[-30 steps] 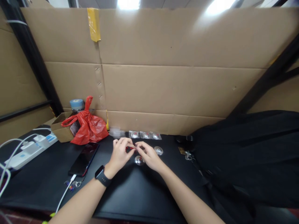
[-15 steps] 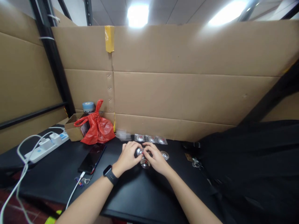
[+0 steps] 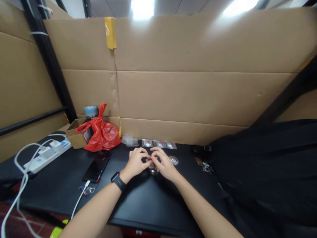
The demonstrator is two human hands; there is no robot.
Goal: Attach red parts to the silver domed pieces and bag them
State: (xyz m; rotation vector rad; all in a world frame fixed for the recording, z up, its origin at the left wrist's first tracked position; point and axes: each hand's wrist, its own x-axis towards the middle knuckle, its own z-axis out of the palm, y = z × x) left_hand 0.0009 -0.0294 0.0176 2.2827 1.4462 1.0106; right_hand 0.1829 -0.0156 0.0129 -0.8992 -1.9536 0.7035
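Note:
My left hand (image 3: 137,161), with a black watch (image 3: 118,181) on its wrist, is closed in a pinch over the black table. My right hand (image 3: 163,164) is pinched too, its fingertips meeting those of the left. A tiny red bit (image 3: 150,159) shows between them; the fingers hide the rest of what they hold. Just below the fingertips lies a shiny round piece (image 3: 153,171) with some red on it, partly covered. Right of my right hand is a clear round disc (image 3: 173,160). Behind the hands, silvery round pieces in clear packets (image 3: 159,143) stand in a row.
Clear plastic bags (image 3: 130,141) lie by the cardboard wall (image 3: 183,96). To the left are a red plastic bag (image 3: 104,135), a small carton (image 3: 75,135), a phone (image 3: 97,166) on a white cable and a power strip (image 3: 47,155). Black cloth (image 3: 269,178) covers the right side.
The view has tipped slightly downward. A silvery round part that showed between my fingers is now hidden behind them. Both hands stay together at nearly the same spot.

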